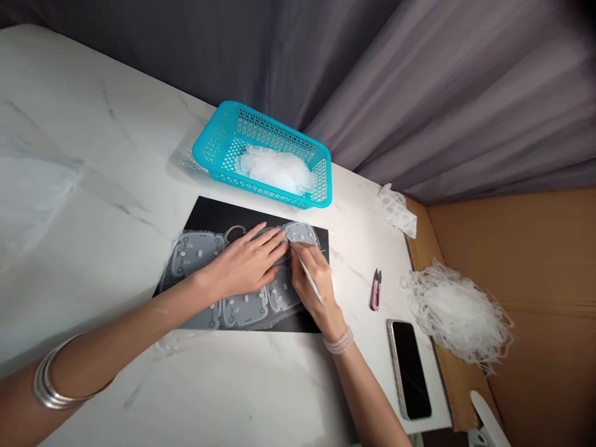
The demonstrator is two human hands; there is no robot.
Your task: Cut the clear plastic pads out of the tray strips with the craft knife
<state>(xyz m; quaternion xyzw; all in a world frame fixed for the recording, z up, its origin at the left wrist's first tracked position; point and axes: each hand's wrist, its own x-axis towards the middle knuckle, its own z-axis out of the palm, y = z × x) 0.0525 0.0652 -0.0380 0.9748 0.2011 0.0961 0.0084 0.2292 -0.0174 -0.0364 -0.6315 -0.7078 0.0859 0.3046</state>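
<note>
A translucent sheet of rounded, moulded pieces lies on a black mat. Across its middle my left hand rests flat, fingers spread, pressing on the pieces. Just beside its fingertips, my right hand grips a thin, white, pen-like tool. The tool slants down toward the sheet near its upper right part; its tip is hidden by my fingers. Small holes and raised marks show on the pieces left uncovered.
Behind the mat stands a blue perforated basket holding translucent pieces. To the right lie pink thread snips, a phone and a crumpled clear piece. A tangle of clear strips sits by the cardboard at the table's edge.
</note>
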